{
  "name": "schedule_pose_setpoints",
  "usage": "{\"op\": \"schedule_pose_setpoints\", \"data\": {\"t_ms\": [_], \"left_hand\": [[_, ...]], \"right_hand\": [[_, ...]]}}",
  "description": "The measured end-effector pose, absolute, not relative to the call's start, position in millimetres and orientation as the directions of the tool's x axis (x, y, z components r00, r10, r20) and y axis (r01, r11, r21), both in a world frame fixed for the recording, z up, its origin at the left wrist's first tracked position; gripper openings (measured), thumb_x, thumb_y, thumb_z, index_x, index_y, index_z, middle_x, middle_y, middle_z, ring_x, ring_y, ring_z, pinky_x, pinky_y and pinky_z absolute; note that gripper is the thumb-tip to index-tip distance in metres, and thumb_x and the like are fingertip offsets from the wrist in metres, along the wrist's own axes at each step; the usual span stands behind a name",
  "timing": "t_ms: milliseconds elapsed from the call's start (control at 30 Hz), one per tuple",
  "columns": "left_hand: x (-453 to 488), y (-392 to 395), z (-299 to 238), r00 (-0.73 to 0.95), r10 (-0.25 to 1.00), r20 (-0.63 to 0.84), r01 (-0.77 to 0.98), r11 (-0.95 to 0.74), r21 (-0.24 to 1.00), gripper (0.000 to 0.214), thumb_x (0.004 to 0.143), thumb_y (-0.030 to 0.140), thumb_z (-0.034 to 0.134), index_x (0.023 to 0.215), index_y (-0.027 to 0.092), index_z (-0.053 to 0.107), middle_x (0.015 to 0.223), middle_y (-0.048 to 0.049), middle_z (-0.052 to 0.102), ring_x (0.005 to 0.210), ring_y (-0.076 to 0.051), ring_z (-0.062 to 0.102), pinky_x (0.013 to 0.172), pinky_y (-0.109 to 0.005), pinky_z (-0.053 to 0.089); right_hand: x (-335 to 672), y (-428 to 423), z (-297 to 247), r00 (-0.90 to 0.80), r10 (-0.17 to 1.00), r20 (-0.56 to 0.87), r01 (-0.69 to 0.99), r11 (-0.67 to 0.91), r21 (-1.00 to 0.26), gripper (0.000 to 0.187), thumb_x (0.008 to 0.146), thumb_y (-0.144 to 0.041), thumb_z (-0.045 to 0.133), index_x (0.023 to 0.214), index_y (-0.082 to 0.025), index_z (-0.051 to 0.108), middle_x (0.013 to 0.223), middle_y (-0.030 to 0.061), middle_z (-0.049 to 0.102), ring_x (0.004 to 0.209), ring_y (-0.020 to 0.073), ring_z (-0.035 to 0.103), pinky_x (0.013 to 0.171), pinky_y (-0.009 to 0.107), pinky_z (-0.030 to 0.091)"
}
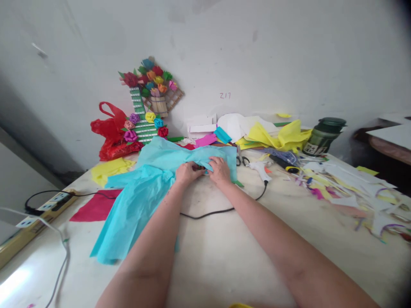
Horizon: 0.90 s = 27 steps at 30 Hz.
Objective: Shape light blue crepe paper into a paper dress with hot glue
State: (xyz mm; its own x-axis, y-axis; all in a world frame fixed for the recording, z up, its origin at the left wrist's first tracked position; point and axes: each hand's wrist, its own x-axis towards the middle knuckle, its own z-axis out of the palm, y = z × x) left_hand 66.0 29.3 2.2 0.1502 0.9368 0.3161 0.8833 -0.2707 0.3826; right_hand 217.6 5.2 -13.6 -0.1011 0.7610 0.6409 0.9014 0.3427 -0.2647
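A creased sheet of light blue tissue paper (180, 155) lies across the table, with a brighter blue sheet (131, 214) spreading from it toward the front left. My left hand (189, 173) has its fingers curled at the near edge of the light blue sheet. Close beside it, my right hand (220, 170) pinches a folded bit of the same edge between thumb and fingers. Something small and dark shows between the two hands, too hidden to name. Black-handled scissors (242, 161) and a white glue gun (259, 170) lie to the right of my right hand.
A black cord (205, 215) runs under my arms. A power strip (41, 218) sits at the left. Paper flower decorations (146, 128) and a red plastic bag (112, 132) stand behind. Paper scraps (349, 188), a yellow-black cutter (285, 166) and a green jug (324, 137) are at right.
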Motion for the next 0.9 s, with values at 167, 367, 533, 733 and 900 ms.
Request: {"op": "schedule_pose_setpoints", "data": {"t_ms": [167,367,533,733,900], "left_hand": [[69,31,0,0.126,0.935,0.332,0.893,-0.252,0.371,0.041,0.063,0.058,0.057,0.079,0.022,0.066,0.077,-0.004,0.067,0.076,-0.019,0.06,0.063,-0.026,0.042],[69,30,0,0.127,0.939,0.318,0.89,-0.25,0.382,0.039,0.062,0.057,0.058,0.08,0.023,0.066,0.077,-0.0029,0.067,0.075,-0.018,0.06,0.062,-0.025,0.041],[70,27,3,0.142,0.941,0.308,0.883,-0.261,0.39,0.039,0.063,0.057,0.059,0.081,0.023,0.066,0.079,-0.0021,0.067,0.076,-0.017,0.06,0.061,-0.024,0.042],[78,22,2,0.091,0.94,0.329,0.932,-0.196,0.305,0.042,0.064,0.058,0.056,0.084,0.022,0.066,0.08,-0.005,0.067,0.08,-0.02,0.06,0.066,-0.027,0.042],[82,22,-3,0.122,0.914,0.386,0.949,-0.221,0.223,0.04,0.068,0.057,0.052,0.083,0.023,0.066,0.082,-0.0062,0.066,0.081,-0.021,0.06,0.068,-0.028,0.042]], "right_hand": [[219,4,-14,-0.128,0.747,0.653,0.887,0.38,-0.261,0.016,0.072,-0.021,0.056,0.087,-0.018,0.061,0.113,0.0064,0.055,0.1,0.0247,0.043,0.081,0.039,0.037],[219,4,-13,-0.121,0.758,0.641,0.898,0.358,-0.254,0.014,0.071,-0.017,0.055,0.083,-0.017,0.062,0.115,0.0068,0.053,0.102,0.025,0.041,0.082,0.038,0.036],[221,5,-13,-0.063,0.768,0.637,0.909,0.308,-0.281,0.015,0.069,-0.016,0.058,0.083,-0.017,0.063,0.114,0.0077,0.052,0.101,0.0256,0.04,0.081,0.038,0.037],[222,3,-12,-0.066,0.759,0.648,0.895,0.333,-0.298,0.013,0.07,-0.019,0.057,0.08,-0.018,0.064,0.114,0.0087,0.053,0.102,0.0267,0.04,0.082,0.041,0.036],[222,5,-15,-0.024,0.763,0.646,0.896,0.303,-0.325,0.01,0.07,-0.018,0.057,0.075,-0.018,0.065,0.112,0.0074,0.055,0.101,0.0264,0.042,0.081,0.039,0.037]]}}
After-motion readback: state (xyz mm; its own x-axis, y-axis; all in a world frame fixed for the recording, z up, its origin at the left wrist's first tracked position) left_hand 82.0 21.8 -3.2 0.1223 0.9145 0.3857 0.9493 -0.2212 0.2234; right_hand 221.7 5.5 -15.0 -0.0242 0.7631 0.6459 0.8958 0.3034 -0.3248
